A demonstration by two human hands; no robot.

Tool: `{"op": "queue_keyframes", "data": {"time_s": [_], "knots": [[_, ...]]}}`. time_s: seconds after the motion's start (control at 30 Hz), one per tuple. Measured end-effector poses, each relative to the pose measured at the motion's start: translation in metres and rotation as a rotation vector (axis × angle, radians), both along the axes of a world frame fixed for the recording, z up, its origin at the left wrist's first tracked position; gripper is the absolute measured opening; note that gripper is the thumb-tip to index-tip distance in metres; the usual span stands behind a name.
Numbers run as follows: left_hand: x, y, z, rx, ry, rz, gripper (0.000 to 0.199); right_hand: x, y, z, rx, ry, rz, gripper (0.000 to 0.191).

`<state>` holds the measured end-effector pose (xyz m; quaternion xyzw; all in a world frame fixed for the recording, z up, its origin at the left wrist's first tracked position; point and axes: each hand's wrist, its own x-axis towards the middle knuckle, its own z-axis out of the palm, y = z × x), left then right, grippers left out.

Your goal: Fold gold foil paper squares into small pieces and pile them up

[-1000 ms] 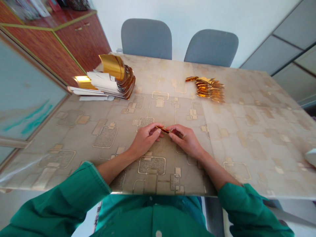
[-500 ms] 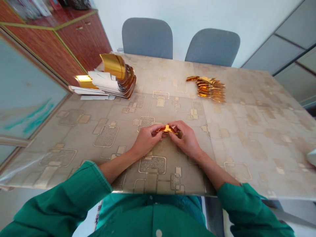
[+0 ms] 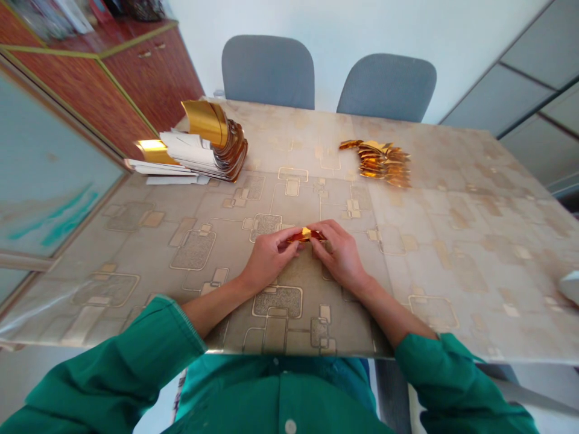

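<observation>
A small folded piece of shiny gold foil paper (image 3: 306, 234) is pinched between both hands, just above the near middle of the table. My left hand (image 3: 271, 253) grips its left end with thumb and fingers. Its right end is in my right hand (image 3: 340, 252), the thumb on the near side and the fingers along the far side. The fingertips cover both ends, so only the bright raised middle and part of the reddish-gold near side show.
Stacked gold and white paper sheets (image 3: 199, 147) lie at the table's back left. Folded gold foil pieces (image 3: 382, 161) form an overlapping row farther right. The patterned tablecloth (image 3: 289, 325) covers the table. Two grey chairs (image 3: 269, 72) stand behind it, with a wooden cabinet (image 3: 149, 78) at left.
The foil piece looks narrower and more closed than before, with less of its flared near edge showing. Both hands stay in nearly the same place. The view has shifted very slightly.
</observation>
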<state>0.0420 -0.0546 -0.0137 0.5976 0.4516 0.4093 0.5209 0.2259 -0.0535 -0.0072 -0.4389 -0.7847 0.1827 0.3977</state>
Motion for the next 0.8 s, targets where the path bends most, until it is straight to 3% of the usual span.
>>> {"op": "queue_keyframes", "data": {"time_s": [0.17, 0.3, 0.63, 0.8], "knots": [[0.0014, 0.0034, -0.0037, 0.121, 0.049, 0.081, 0.034, -0.0039, -0.001, -0.0004, 0.052, -0.033, -0.032, 0.02], [0.0017, 0.0029, -0.0026, 0.141, 0.09, 0.06, 0.03, -0.0045, -0.0003, -0.0006, 0.087, -0.051, -0.041, 0.016], [0.0076, 0.0064, -0.0002, -0.102, -0.146, 0.052, 0.029, -0.008, -0.0034, -0.0001, 0.14, -0.115, -0.04, 0.015], [0.0104, 0.0052, 0.0019, -0.064, -0.126, 0.104, 0.029, -0.0093, -0.0038, 0.0006, 0.114, -0.091, -0.067, 0.014]]}}
